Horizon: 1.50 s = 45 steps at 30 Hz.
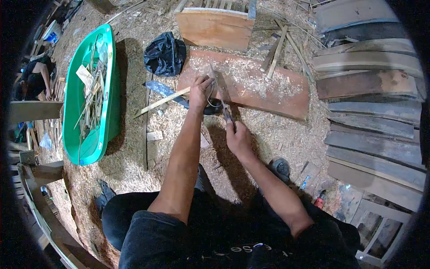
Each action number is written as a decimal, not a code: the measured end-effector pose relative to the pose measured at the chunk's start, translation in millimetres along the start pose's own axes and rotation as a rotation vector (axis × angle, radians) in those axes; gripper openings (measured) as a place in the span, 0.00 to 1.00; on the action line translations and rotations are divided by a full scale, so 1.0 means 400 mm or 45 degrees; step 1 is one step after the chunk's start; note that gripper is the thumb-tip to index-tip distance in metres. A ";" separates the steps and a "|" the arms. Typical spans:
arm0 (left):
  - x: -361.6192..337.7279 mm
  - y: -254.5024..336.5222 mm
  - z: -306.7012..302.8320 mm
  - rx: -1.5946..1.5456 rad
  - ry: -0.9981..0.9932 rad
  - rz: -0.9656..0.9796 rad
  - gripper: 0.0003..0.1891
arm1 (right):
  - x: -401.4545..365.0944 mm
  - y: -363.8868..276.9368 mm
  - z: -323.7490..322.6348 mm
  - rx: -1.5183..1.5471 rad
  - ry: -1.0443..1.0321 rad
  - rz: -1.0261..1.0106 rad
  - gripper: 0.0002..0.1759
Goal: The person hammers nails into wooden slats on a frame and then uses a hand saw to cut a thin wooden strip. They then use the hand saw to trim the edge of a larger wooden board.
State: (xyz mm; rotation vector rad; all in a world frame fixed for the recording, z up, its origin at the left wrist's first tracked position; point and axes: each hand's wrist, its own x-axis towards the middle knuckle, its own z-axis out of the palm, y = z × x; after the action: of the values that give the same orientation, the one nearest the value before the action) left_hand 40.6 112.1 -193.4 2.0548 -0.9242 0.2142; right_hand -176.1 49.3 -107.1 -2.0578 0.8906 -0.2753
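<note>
My left hand (pixel 200 92) is closed on a thin pale wooden strip (pixel 161 102) that sticks out down to the left. In my right hand (pixel 239 140) is the dark handle of a long knife (pixel 221 93). Its narrow blade points up and away, passing close beside the fingers of my left hand. A thin light curl hangs between the left hand and the blade. Beyond both hands lies a reddish-brown board (pixel 264 89) strewn with shavings. A crumpled black plastic bag (pixel 165 54) sits just past its left end.
A green tub (pixel 107 85) with wood scraps stands at left. Curved planks (pixel 367 85) are stacked along the right. A wooden box-like piece (pixel 215 28) stands ahead, with loose sticks (pixel 278 50) beside it. Another person (pixel 38 78) is at far left. Shavings cover the floor.
</note>
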 end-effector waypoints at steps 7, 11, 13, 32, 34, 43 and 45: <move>0.015 0.005 -0.001 -0.019 0.040 0.024 0.13 | 0.005 -0.009 -0.026 0.064 -0.087 0.075 0.24; 0.010 0.000 0.011 -0.016 0.096 0.071 0.12 | -0.020 -0.008 -0.040 0.088 -0.057 0.044 0.26; 0.015 0.006 0.006 -0.012 0.090 0.064 0.12 | -0.015 -0.023 -0.043 0.126 -0.071 0.041 0.27; 0.038 0.023 -0.005 0.049 -0.066 -0.142 0.10 | 0.100 -0.038 -0.079 0.435 -0.123 -0.036 0.21; 0.044 0.043 -0.023 0.011 -0.102 -0.134 0.11 | 0.135 -0.063 -0.090 0.549 -0.174 -0.053 0.21; 0.202 0.175 -0.057 -0.057 -0.057 -0.006 0.16 | 0.338 -0.133 -0.176 0.546 0.443 -0.264 0.17; 0.314 0.263 -0.102 0.113 0.003 0.046 0.19 | 0.390 -0.144 -0.211 0.536 0.489 -0.102 0.21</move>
State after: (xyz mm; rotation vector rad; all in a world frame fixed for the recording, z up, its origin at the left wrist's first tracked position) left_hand 65.5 37.7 -43.8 2.1194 -0.9664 0.2811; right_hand -76.3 -87.9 -29.6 -1.6731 0.8852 -0.8490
